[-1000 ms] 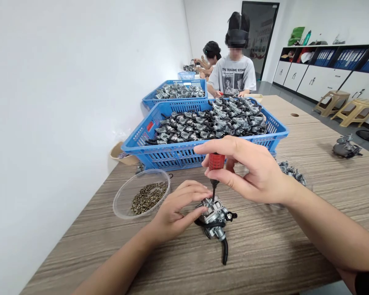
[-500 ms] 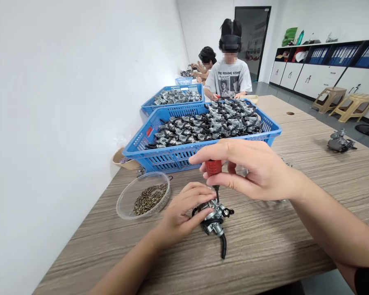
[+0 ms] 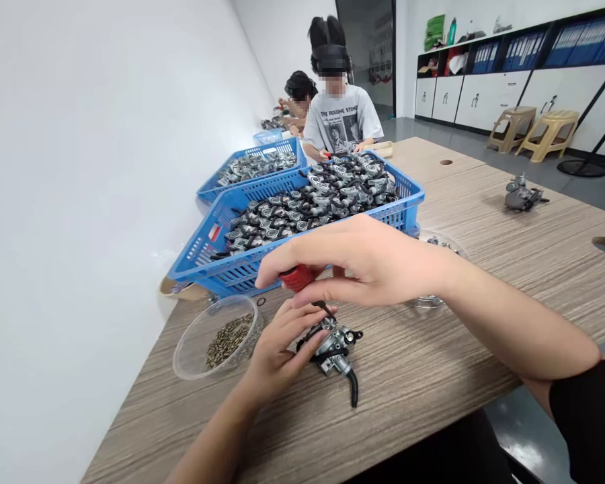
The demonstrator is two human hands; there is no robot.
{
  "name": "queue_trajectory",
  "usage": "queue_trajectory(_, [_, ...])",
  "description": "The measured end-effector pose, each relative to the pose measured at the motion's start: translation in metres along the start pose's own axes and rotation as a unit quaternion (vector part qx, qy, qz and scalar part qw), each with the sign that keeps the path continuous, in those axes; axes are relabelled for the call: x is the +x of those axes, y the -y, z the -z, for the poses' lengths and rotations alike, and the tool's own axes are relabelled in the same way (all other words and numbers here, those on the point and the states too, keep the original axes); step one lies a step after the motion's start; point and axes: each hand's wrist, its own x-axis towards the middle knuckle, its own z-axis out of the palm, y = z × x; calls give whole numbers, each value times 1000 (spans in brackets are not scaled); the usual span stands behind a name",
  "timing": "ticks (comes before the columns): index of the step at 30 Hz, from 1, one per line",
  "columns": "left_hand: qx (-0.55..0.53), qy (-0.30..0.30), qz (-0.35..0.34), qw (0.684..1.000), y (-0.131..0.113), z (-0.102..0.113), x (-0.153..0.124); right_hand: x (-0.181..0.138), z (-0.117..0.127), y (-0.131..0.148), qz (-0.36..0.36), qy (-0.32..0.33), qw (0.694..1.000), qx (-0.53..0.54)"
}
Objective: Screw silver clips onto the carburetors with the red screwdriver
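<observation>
A small metal carburetor with a black hose lies on the wooden table in front of me. My left hand grips its left side, fingers pressed on the body. My right hand is closed round the red handle of a screwdriver, whose dark shaft slants down onto the top of the carburetor. A clear round bowl of small dark screws sits just left of my left hand.
A blue crate heaped with carburetors stands behind my hands, a second blue crate beyond it. A clear dish sits behind my right wrist. One carburetor lies far right. Two people sit at the far end. A white wall runs along the left.
The view has swung left and tilted. The screwdriver handle has leaned over to the left, its shaft now slanted. My left hand stays on the carburetor.
</observation>
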Motion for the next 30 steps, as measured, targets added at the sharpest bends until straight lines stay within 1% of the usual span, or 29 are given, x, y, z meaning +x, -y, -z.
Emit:
queue_trajectory(3, [3,8,-8,1000,2,0,-1,1,3,0,-30,20,999,12])
queue_trajectory(6, [2,18,-7,1000,3,1,-2,1,5,-1,-46,36,998,25])
queue_trajectory(11, [-11,30,-1,999,5,4,-5,1,8,-2,-57,45,997,29])
queue_trajectory(16, [-29,24,5,999,5,3,-6,0,8,-3,-55,45,997,28])
queue_trajectory(22, [-61,45,52,996,4,0,-9,-1,6,-5,-58,33,997,41])
queue_trajectory(26, [-112,49,81,989,7,1,-13,-1,3,-8,-53,5,998,36])
queue_trajectory(30, [-149,48,116,981,16,8,-19,0,-4,-15,-45,-27,998,39])
